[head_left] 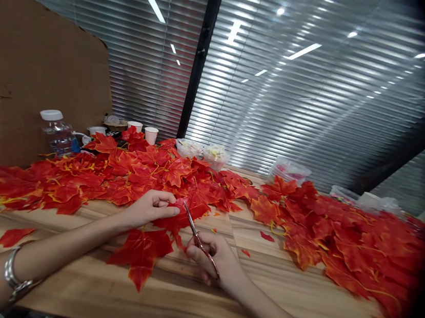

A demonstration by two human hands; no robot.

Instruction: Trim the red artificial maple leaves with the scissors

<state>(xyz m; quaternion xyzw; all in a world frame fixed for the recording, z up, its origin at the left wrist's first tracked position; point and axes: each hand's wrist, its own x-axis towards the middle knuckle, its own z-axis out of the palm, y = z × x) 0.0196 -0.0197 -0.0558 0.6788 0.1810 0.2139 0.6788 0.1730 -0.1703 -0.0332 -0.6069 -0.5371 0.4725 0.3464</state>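
Observation:
My left hand [152,208] pinches a red artificial leaf and a small pinkish piece [180,204] at its top. My right hand [210,257] is wrapped round the handles of a pair of scissors [195,235], whose blades point up and left to the pinkish piece. Whether the blades touch it is too small to tell. Below my hands, a red maple leaf [142,253] with yellow edges lies on the wooden table [103,290]. Behind my left hand spreads a large heap of similar leaves [118,168].
Another leaf heap [357,244] covers the right side. Small red scraps lie about. At the back stand a bottle [57,132], paper cups [151,135] and plastic tubs [215,155]. A cardboard panel [48,72] rises at the left, before window blinds.

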